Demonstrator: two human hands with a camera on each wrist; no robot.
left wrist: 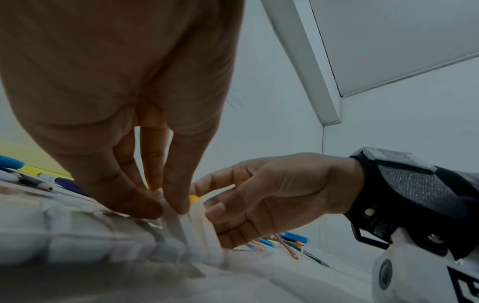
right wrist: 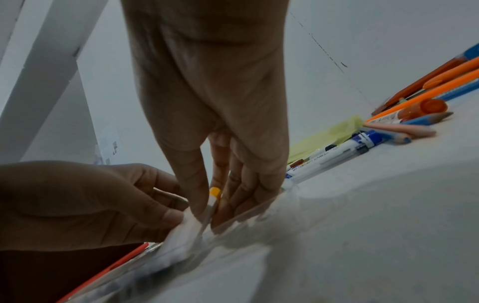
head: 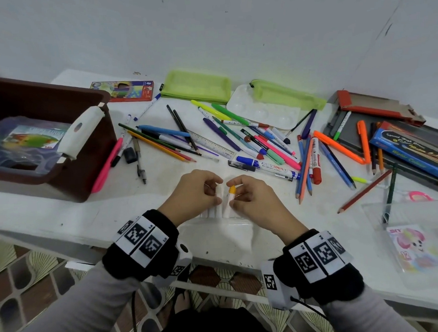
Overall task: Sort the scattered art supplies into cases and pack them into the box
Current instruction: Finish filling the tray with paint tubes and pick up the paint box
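White, yellow-tipped crayon (head: pixel 231 195) stands tilted among white crayons (head: pixel 215 210) in clear case (head: pixel 230 225).

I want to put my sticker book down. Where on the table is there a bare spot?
Bare table shows at the front left, between the brown box and the left hand. A smaller patch lies past the right hand, before the red pencil. The middle, with the ruler and pens, is crowded.
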